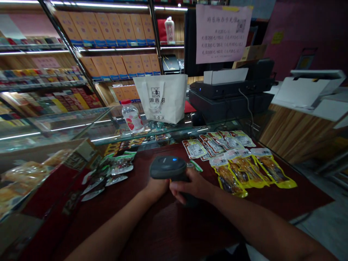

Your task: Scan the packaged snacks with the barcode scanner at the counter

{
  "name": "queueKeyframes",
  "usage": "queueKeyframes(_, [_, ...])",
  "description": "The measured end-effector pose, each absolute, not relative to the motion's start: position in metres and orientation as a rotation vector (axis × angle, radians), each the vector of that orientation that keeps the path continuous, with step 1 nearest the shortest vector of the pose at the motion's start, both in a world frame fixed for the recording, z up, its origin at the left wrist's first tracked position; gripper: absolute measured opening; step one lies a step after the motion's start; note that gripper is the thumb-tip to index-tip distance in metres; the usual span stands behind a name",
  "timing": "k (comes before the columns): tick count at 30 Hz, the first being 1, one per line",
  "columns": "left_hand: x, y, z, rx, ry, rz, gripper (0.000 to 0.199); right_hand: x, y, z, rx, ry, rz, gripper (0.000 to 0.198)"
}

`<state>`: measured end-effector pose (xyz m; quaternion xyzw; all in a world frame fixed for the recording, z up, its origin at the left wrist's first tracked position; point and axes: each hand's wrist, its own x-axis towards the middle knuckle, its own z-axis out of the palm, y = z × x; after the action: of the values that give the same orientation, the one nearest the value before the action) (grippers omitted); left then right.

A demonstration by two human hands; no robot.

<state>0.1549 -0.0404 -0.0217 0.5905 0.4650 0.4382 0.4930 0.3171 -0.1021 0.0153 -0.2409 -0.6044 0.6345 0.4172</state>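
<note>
My right hand (pixel 197 185) has its fingers wrapped around the handle of a dark scanner (pixel 167 167), closed firmly on the grip just under its head. The scanner is held up over the middle of the counter (pixel 152 228), its head pointing to the left and a small blue light glowing on top.

My left hand (pixel 158 189) is just below the scanner's head, close up against my right. The head hides most of its fingers, so I can't tell how far they are open or whether they have hold of anything.

Behind my right hand, partly covered, a small green-edged packet (pixel 196 166) lies on the counter. To the right of that are yellow-edged food packets (pixel 247 168) side by side, with flat white packets (pixel 194 148) overlapping in a row beyond them. To my left there is a loose pile of green-topped packets (pixel 122 163), next to a red-sided box (pixel 51 188) with clear-wrapped food in it.

Past the counter, a red-capped bottle (pixel 132 117) stands on the glass case (pixel 160 136), just left of a white bag (pixel 172 107). Further right is a black cash drawer (pixel 228 105), with a printed sign (pixel 221 36) above it.
</note>
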Motion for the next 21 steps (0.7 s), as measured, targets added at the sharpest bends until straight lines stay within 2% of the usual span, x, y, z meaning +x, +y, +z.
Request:
queueKeyframes(4, [0.111,-0.049,-0.001,1.810,1.092,1.014,0.010,0.315,-0.095,0.010,-0.681,-1.296,1.541,0.034])
queueKeyframes(6, [0.102,-0.057,-0.001,1.744,1.121,1.042,0.004,0.314,-0.089,0.005,-0.834,-1.174,1.449,0.038])
queueKeyframes(11, [0.100,-0.063,-0.009,1.344,1.043,1.194,0.030,0.317,-0.073,-0.009,-1.058,-0.995,1.264,0.047])
queueKeyframes(21, [0.095,-0.060,-0.004,1.119,0.797,1.300,0.035,0.318,-0.077,-0.016,-1.237,-1.070,1.312,0.045])
